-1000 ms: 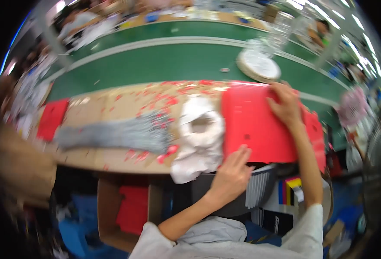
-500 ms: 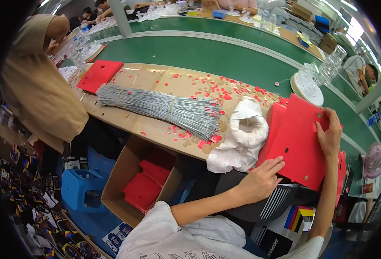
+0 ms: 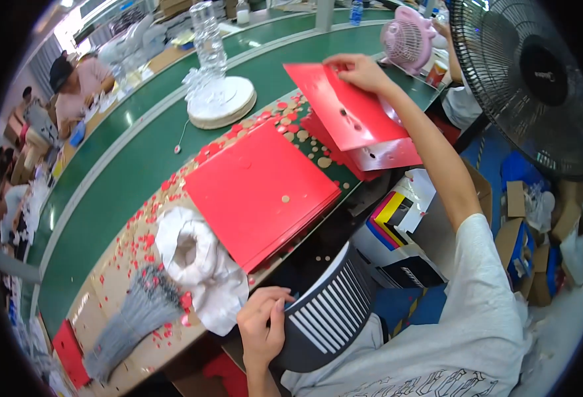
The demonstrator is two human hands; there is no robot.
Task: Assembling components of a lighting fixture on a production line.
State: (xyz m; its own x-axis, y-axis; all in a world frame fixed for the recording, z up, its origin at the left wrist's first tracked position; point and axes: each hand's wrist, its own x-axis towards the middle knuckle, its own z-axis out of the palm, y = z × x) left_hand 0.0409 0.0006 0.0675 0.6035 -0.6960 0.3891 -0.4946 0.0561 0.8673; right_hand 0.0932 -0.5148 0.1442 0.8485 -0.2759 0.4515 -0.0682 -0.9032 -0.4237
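Note:
My right hand (image 3: 363, 73), fingers bent over an upper edge, grips a glossy red sheet (image 3: 344, 109) with small dark holes. That sheet is tilted above more red sheets at the table's right end. My left hand (image 3: 263, 324) is lower down with its fingers curled at the rim of a black, curved piece with white stripes (image 3: 328, 308) by my lap. Between my hands lies a stack of red sheets (image 3: 258, 192), a small tan disc on top. Left of the stack sits a crumpled white cloth ring (image 3: 189, 245).
A bundle of grey wires (image 3: 132, 317) and scattered red and tan discs lie on the cardboard-covered table. Beyond stand a round white stack (image 3: 222, 102) and clear plastic pieces (image 3: 207, 36). A black fan (image 3: 536, 79), a pink fan (image 3: 407, 40) and an opened box (image 3: 404, 231) are rightward.
My view has turned to the right. My right hand has raised a red sheet at the right; my left hand has left the red stack and dropped to the black striped piece.

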